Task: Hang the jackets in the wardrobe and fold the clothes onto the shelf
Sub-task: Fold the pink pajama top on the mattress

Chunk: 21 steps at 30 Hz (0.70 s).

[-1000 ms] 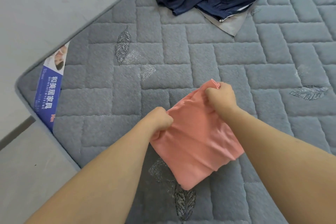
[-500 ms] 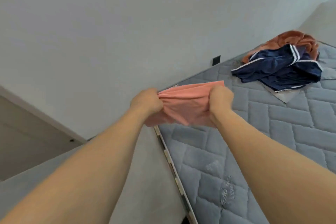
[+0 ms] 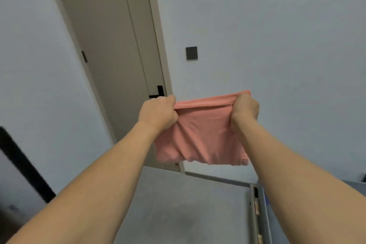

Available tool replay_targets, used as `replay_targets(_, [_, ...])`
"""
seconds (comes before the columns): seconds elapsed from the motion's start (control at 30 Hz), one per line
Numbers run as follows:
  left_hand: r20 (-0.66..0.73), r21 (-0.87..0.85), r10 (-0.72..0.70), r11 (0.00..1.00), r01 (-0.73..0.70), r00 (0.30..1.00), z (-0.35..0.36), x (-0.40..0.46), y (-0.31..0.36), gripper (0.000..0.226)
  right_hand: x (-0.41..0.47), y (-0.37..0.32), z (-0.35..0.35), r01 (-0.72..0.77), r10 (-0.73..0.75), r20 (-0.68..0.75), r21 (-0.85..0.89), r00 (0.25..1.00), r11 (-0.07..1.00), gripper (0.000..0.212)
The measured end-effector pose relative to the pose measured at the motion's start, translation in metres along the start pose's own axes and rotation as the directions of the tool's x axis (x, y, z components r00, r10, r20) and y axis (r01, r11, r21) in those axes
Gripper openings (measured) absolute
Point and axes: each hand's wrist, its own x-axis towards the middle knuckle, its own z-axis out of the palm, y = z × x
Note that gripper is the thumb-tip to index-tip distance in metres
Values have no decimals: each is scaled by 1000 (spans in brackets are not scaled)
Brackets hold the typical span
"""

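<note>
The pink garment (image 3: 200,134) is held up in the air in front of the person, at the centre of the view; its top hem is stretched level between the two hands, and the rest hangs below in loose folds; the lower edge is blurred. The left hand (image 3: 158,113) is closed in a fist on the left end of the hem; the right hand (image 3: 245,108) is closed in a fist on the right end; both forearms reach forward from the near corners of the view, well apart at the near end and closer at the hands.

Beyond the garment stands a pale wall (image 3: 277,25); a dark square switch plate (image 3: 191,53) is fixed to it, above the garment and to the left of its centre. Left of the plate is a beige door (image 3: 111,45); its black handle (image 3: 158,92) shows just beside the left hand. Below the garment lies the grey floor (image 3: 188,204); the edge of the mattress (image 3: 261,214) runs along the near right. A dark-framed panel (image 3: 23,164) sits at the far left.
</note>
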Motion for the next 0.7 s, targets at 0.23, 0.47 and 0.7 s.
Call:
replay_targets(0.23, [-40,57,-162,985,165,986,-114,-84,-116,24,-110,-57,88,-34,-5,245,155,970,987,38])
replay_targets(0.47, [-88,215,-290,929,302,953,-200,-209,-201,35,-252,-61,149,-109,13,605,123,796,986,21])
replay_targets(0.7, [-81,392,-474,794,465,877,-282,-349,-276,19,-408,-61,187,0,-64,923,69,379,998,7])
